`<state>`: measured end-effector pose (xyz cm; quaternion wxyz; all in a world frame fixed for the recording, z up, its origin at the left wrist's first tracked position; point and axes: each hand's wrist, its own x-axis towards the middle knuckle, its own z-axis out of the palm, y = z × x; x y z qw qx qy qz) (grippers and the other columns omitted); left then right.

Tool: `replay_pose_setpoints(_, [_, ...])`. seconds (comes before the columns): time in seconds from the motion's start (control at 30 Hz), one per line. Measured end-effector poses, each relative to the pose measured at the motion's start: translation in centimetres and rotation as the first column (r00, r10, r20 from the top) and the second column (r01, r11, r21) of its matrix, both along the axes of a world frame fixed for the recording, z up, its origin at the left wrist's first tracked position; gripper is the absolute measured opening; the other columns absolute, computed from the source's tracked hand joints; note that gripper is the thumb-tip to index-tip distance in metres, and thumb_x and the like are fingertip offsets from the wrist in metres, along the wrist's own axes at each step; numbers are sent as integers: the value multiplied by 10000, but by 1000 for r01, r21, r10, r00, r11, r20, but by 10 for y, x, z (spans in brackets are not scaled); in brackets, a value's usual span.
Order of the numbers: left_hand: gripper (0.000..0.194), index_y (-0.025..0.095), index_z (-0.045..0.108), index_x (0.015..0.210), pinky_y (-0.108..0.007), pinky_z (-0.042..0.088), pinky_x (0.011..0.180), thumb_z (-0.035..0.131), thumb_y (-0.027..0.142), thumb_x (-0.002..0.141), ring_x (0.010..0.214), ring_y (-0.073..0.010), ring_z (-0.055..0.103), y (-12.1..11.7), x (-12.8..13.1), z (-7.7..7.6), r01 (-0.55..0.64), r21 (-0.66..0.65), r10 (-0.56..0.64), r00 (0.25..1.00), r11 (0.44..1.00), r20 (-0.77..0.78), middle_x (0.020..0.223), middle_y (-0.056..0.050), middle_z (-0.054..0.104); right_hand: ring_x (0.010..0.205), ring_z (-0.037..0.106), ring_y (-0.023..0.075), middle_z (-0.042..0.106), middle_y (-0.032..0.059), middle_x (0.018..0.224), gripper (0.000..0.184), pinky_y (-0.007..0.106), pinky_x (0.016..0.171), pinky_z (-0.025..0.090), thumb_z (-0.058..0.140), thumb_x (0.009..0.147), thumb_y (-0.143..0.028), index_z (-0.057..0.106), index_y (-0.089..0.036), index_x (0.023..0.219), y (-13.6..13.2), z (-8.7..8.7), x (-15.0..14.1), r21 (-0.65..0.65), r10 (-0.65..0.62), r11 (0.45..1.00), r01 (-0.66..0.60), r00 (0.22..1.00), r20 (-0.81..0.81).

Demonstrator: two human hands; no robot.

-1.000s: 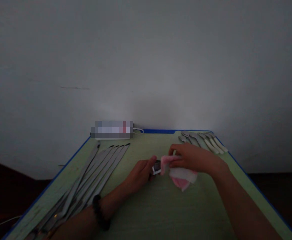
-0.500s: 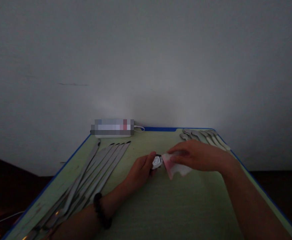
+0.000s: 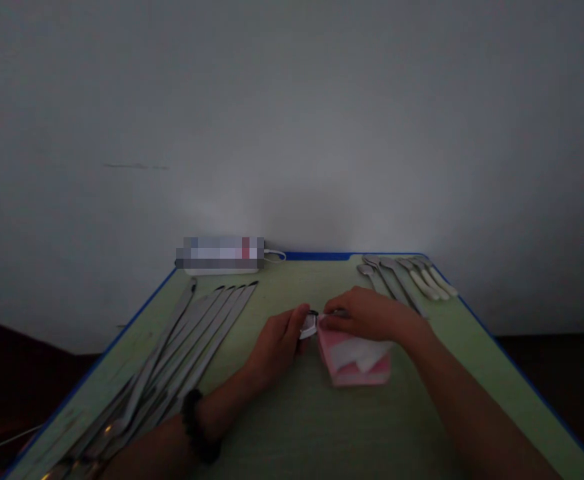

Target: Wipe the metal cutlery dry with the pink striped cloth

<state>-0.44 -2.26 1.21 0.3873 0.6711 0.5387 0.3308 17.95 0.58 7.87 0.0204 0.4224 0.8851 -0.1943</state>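
Shiny pc. (image 3: 309, 326) in L hand (image 3: 278, 339), cloth (image 3: 361, 373) in R hand (image 3: 367, 315), mid-table

Shiny pc.: small, silvery-white w/ dark rim, held over approx. middle of tabletop (image 3: 342, 433); type can't tell. Cloth (pink/white) immed. to its R; touching or just beside, can't tell.

Room: green tabletop shows as strip betw. hands & blue back edge (image 3: 317, 256), wider stretch on near side. L side taken up by long metal utensils (image 3: 217, 337), fanned, dark tips twd. back, partly behind L forearm (image 3: 152, 447). Back R corner: spoons (image 3: 390, 264) + pale-handled utensils (image 3: 425, 280), the latter reaching R edge.

Pose: L hand in from lower L, thumb uppermost, fingers curled in, gripping shiny pc. Dark bracelet (image 3: 198, 427) above wrist. R hand in from lower R, back of hand up, thumb & fingertips pinched on cloth, which hangs below.

Back L corner: white box (image 3: 222, 261) (pixelated) w/ white cable (image 3: 276, 255); grey wall (image 3: 297, 120) behind.
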Motion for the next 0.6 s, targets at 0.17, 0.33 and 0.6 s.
replay_pose_setpoints(0.17, [486, 202, 457, 512, -242, 324, 522, 301, 465, 890, 466, -137, 453, 4, -3, 3, -5, 14, 6, 999, 1000, -53, 448, 42, 452, 755, 606, 181, 696, 97, 903, 403, 269, 633, 376, 352, 892, -435, 651, -174, 965, 4, -12, -9, 19, 54, 998, -54, 998, -29])
replay_pose_setpoints(0.33, [479, 201, 479, 550, -235, 319, 507, 285, 461, 902, 461, -131, 452, 3, 1, 2, 30, -13, -30, 998, 999, -46, 463, 42, 468, 685, 566, 145, 681, 61, 842, 367, 246, 585, 357, 386, 886, -433, 653, -182, 871, 13, -2, 22, -78, 88, 992, -95, 992, -88])
replay_pose_setpoints(0.6, [516, 196, 490, 560, -233, 330, 497, 257, 501, 904, 430, -122, 441, 3, -1, 2, -19, -75, 21, 999, 997, 25, 446, 48, 457, 598, 519, 128, 628, 25, 719, 376, 239, 516, 326, 390, 882, -455, 651, -187, 839, 12, 26, 63, -181, -86, 981, 74, 994, -61])
